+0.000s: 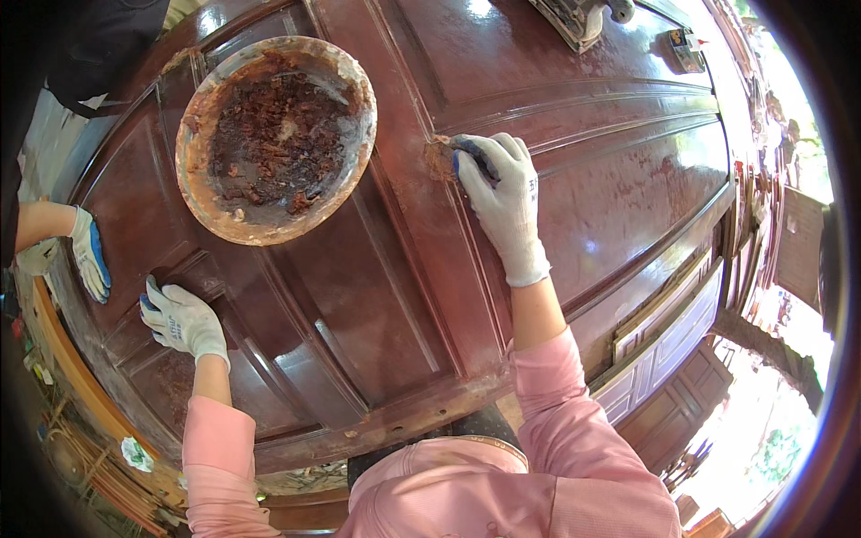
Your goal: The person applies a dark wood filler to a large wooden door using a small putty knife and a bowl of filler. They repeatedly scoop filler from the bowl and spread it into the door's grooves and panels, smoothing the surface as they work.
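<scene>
A large reddish-brown panelled wooden door (pixel 386 327) lies flat in front of me. My right hand (pixel 507 197), in a white glove with blue-coated fingers, is closed with its fingertips on a raised moulding. A dark edge shows at the fingers; whether it is a held piece or stained glove coating is unclear. Next to the fingertips is a rough brown patch (pixel 439 160). My left hand (pixel 186 323), gloved alike, rests on a lower-left panel with its fingers apart. Beyond it stands a round basin (pixel 193 179), its inside coated with dark red-brown, crumbly residue.
Another person's gloved hand (pixel 90 255) leans on the door's left edge. A metal tool (pixel 578 22) and a small container (pixel 686 51) sit on the far right part. More door panels (pixel 668 345) are stacked at right. Wood strips (pixel 76 377) lie at lower left.
</scene>
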Available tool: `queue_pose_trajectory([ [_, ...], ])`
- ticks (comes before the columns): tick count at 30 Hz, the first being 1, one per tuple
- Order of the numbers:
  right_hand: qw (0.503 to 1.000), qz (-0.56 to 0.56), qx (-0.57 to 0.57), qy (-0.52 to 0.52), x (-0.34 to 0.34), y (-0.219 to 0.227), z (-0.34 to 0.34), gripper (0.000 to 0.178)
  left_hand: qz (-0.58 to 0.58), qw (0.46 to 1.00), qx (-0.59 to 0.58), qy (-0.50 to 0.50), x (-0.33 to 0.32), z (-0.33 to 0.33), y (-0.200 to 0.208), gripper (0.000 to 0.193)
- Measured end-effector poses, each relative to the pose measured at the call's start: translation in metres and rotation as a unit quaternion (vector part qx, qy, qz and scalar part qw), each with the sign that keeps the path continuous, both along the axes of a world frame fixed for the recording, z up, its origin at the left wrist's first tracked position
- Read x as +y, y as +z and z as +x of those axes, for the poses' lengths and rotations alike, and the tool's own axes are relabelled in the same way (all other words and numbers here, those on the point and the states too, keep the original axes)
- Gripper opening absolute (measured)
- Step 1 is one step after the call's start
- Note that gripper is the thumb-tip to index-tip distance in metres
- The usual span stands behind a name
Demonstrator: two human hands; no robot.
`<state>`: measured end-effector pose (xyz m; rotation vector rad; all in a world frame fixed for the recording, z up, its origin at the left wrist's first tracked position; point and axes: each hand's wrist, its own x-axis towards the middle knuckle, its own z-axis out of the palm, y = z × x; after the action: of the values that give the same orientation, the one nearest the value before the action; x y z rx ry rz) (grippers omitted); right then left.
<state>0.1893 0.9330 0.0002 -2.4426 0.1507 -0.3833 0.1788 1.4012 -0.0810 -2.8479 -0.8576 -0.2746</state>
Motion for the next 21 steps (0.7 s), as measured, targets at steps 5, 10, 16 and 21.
queue_pose_trajectory([
  [5,0.992,-0.02,-0.031,0.123,-0.027,-0.009,0.018,0.02,0.003,1.0,0.002,0.003,-0.002,-0.002,0.002,0.049],
  [10,0.977,-0.048,-0.012,0.207,-0.05,-0.003,0.031,0.022,-0.013,1.0,0.004,-0.003,-0.003,-0.002,0.004,0.049],
  [16,0.961,-0.059,0.008,0.27,-0.063,-0.002,0.042,0.026,0.01,1.0,-0.008,-0.014,0.006,-0.004,-0.003,0.049],
  [21,0.941,-0.087,0.046,0.323,-0.076,0.004,0.049,0.029,0.003,1.0,-0.013,-0.018,0.002,-0.004,-0.002,0.05],
])
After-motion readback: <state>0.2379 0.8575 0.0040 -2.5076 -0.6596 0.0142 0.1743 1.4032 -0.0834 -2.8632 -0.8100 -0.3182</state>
